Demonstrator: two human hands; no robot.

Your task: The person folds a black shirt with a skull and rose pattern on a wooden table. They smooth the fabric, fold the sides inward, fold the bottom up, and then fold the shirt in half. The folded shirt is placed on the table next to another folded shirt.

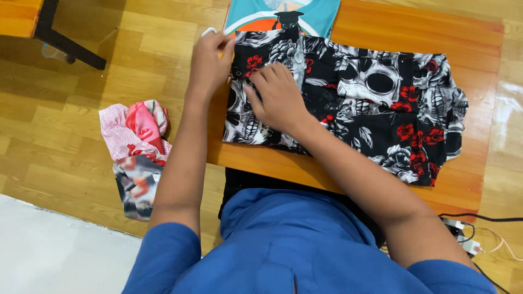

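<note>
Head view, looking straight down. Wooden floor all around, pale mat at lower left. Orange-brown surface in the middle, carrying a black shirt with skull and red rose print, spread flat and partly folded, reaching from the left edge almost to the right edge. Thin woven cloth by the look: judged light, limp, no stiffness of its own, likely to slide a little on the smooth wood and to sag wherever unsupported. Best taken at a hem, a folded edge or the collar, pinched, not scooped. Teal printed garment just beyond, partly under the shirt. Crumpled pink, red and grey clothes on the floor, left of the surface. Right hand pressed flat on the shirt's left part, fingers spread, nothing gripped. Left hand at the shirt's upper left corner, grip pinched shut on the cloth edge. White power strip and cables at lower right.
</note>
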